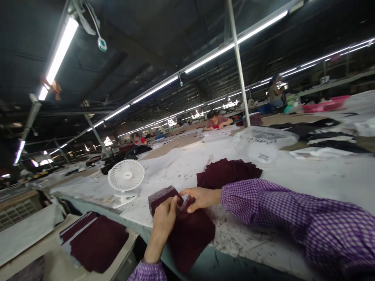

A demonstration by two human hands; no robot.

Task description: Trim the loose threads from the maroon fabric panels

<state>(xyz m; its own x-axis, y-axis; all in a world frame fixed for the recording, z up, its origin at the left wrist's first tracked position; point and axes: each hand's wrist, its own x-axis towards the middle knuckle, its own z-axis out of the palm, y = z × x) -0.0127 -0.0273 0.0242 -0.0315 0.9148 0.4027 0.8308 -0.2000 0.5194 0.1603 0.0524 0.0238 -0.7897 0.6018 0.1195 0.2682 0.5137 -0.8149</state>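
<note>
My left hand (pixel 164 220) bends over the near side of a small stack of dark maroon pieces (pixel 164 196) on the white-covered table. To its right, my right hand (pixel 202 198) pinches the upper part of a maroon fabric piece (pixel 190 238), which hangs over the table's front edge. The fingertips of both hands are close together at the fabric's top; what my left fingertips grip is too small to make out. Behind my right hand lies a fanned pile of maroon pieces (pixel 230 172).
A white fan (pixel 126 175) stands left of the stack. At the lower left, more maroon pieces (pixel 98 242) lie on a lower surface. A clear plastic bag (pixel 262 136) lies behind the pile. A metal pole (pixel 240 70) rises beyond. People work farther back.
</note>
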